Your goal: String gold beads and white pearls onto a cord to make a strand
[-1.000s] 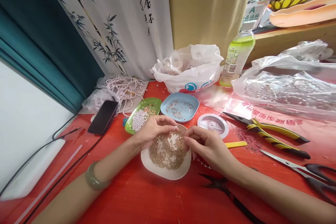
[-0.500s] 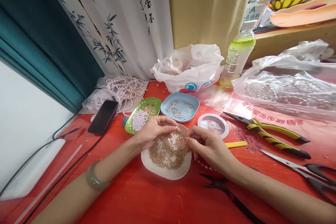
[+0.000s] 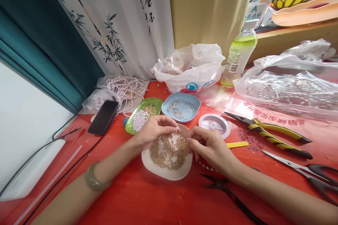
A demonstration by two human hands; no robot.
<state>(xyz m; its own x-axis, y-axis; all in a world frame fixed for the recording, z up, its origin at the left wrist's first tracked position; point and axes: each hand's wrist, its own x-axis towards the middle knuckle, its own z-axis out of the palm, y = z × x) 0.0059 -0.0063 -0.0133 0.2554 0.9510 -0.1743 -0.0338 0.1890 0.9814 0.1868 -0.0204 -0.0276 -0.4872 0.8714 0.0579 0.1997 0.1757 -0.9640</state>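
Note:
My left hand (image 3: 157,129) is pinched over the far rim of a white dish (image 3: 167,175) with small gold beads (image 3: 169,153) in it. A tiny pale spot shows at its fingertips, too small to name. Across from it, my right hand (image 3: 207,144) is closed, thumb against forefinger, at the dish's right rim. What it pinches is hidden. Under the right hand, part of a beaded strand (image 3: 207,166) lies near the table. Just behind the left hand, white pearl beads (image 3: 140,120) and gold bits fill a green dish (image 3: 128,126).
A blue dish (image 3: 194,115) of metal pins and a spool (image 3: 223,126) sit behind. To the right are yellow-black pliers (image 3: 280,134), scissors (image 3: 298,168) and black pliers (image 3: 227,188). A phone (image 3: 103,117), bead strands (image 3: 124,88), plastic bags (image 3: 190,74) and a bottle (image 3: 237,59) stand around.

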